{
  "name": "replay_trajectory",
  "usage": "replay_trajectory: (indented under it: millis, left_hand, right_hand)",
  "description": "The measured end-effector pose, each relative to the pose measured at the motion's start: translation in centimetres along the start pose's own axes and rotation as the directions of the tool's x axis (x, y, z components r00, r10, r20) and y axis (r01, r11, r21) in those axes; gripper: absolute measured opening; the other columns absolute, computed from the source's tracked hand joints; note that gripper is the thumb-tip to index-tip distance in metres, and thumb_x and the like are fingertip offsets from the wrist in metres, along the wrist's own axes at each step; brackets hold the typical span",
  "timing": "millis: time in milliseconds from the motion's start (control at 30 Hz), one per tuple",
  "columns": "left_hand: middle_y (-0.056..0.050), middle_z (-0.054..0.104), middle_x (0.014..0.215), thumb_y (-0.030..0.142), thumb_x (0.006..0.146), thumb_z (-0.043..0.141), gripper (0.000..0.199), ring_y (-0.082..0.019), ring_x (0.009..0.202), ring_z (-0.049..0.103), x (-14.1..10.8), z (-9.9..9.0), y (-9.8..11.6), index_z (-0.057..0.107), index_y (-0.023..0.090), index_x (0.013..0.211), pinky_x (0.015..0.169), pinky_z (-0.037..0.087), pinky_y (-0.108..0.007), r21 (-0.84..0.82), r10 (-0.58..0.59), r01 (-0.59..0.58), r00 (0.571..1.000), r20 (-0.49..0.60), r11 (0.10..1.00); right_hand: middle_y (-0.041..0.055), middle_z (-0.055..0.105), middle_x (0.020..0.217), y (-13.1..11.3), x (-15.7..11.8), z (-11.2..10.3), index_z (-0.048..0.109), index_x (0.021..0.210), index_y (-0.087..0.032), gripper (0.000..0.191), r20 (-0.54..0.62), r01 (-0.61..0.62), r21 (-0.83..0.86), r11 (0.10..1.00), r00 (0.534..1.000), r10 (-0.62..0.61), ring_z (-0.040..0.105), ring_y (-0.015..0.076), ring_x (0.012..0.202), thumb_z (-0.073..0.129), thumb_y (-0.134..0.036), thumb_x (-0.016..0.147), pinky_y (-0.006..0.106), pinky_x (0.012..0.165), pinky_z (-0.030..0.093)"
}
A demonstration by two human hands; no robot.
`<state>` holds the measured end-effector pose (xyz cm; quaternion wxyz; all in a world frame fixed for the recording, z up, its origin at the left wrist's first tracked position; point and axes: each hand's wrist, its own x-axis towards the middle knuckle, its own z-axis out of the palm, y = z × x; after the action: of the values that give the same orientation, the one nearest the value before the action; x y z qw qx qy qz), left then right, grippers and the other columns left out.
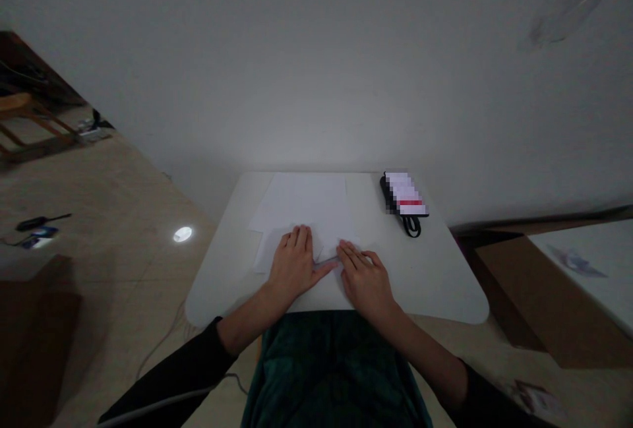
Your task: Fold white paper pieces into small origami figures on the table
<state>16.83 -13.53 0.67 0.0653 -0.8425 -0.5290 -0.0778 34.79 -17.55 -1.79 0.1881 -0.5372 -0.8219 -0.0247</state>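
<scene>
- Head view: white paper (pixel 309 200) is lying on the white table (pixel 222 283), its sheets overlapping in part; it is spreading from the far edge toward the near side, left of the table's middle.
- Left hand (pixel 291 262): resting open and palm down on the paper, fingers pointing toward the wall, thumb reaching sideways toward the right hand.
- Right hand (pixel 366 283): lying palm down at the paper's near right part, fingers slanting toward the left hand; whether thumb and fingers are pinching an edge, cannot tell.
- Between the hands, a folded-looking edge (pixel 325 260) is showing as a thin, darker line; the left thumb is lying just beside it.
- A dark device with a blurred-out screen (pixel 405 194) is sitting at the table's far right, well apart from both hands; a black loop of cord (pixel 411 225) is lying at its near side.
- The table's far edge is standing against a pale wall (pixel 316 72).
- Dark green cloth (pixel 336 362) is covering the lap; black sleeves (pixel 182 372) are covering part of both forearms.
- On the floor to the left, a round bright patch (pixel 182 235) is glowing; at far left, a wooden stool (pixel 20 105) is standing.
- To the right, a brown box-like piece (pixel 548 303) is standing beside the table.
</scene>
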Motion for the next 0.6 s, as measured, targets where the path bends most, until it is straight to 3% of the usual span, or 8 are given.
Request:
replay_trajectory:
  millis: [133, 300, 467, 533, 600]
  left_hand:
    - [-0.033, 0.051, 0.132, 0.067, 0.089, 0.032, 0.088, -0.040, 0.134, 0.038, 0.8, -0.5, 0.1, 0.052, -0.010, 0.127, 0.111, 0.028, -0.053, 0.060, -0.092, 0.096, 0.993, -0.072, 0.994]
    - [-0.023, 0.026, 0.154, 0.061, 0.092, 0.033, 0.083, -0.031, 0.145, 0.019, 0.0, -0.8, 1.7, 0.030, -0.003, 0.145, 0.119, 0.015, -0.048, 0.007, 0.095, -0.095, 0.987, -0.133, 0.995]
    - [-0.018, 0.031, 0.153, 0.048, 0.096, 0.033, 0.067, -0.026, 0.144, 0.024, -0.6, 0.0, 2.5, 0.033, 0.002, 0.145, 0.119, 0.019, -0.040, -0.113, 0.326, -0.328, 0.945, -0.036, 0.938]
    - [-0.017, 0.034, 0.152, 0.051, 0.095, 0.034, 0.068, -0.026, 0.143, 0.028, -0.3, 0.5, 2.2, 0.036, 0.003, 0.143, 0.118, 0.023, -0.038, -0.157, 0.351, -0.347, 0.936, -0.001, 0.925]
    - [-0.018, 0.034, 0.151, 0.058, 0.093, 0.036, 0.075, -0.028, 0.142, 0.030, 0.1, 0.9, 2.0, 0.038, 0.003, 0.143, 0.116, 0.026, -0.041, -0.165, 0.294, -0.289, 0.956, 0.006, 0.943]
  right_hand:
    - [0.0134, 0.056, 0.136, -0.2, 0.0, 0.0, 0.056, 0.129, -0.010, 0.045, -0.003, -0.010, 0.000, 1.000, 1.000, 0.010, 0.056, 0.0232, 0.123, 0.048, -0.007, 0.084, 0.040, 0.095, 0.041]
    - [0.0129, 0.058, 0.134, 0.0, 0.0, 0.0, 0.058, 0.127, -0.013, 0.043, -0.035, -0.023, 0.031, 0.999, 0.999, 0.024, 0.057, 0.0230, 0.123, 0.048, -0.008, 0.086, 0.040, 0.099, 0.038]
    - [0.0137, 0.059, 0.133, 0.4, -0.2, 0.2, 0.058, 0.127, -0.011, 0.046, -0.026, -0.014, 0.061, 0.998, 1.000, 0.016, 0.056, 0.0238, 0.123, 0.050, -0.006, 0.081, 0.041, 0.100, 0.038]
    - [0.0135, 0.059, 0.132, 0.4, -0.2, 0.3, 0.058, 0.127, -0.011, 0.047, -0.027, -0.019, 0.069, 0.997, 0.999, 0.021, 0.056, 0.0233, 0.123, 0.049, -0.006, 0.081, 0.041, 0.100, 0.037]
    - [0.0127, 0.059, 0.133, 0.4, -0.1, 0.3, 0.057, 0.129, -0.012, 0.049, -0.029, -0.016, 0.075, 0.997, 0.999, 0.018, 0.056, 0.0228, 0.123, 0.049, -0.005, 0.081, 0.041, 0.100, 0.038]
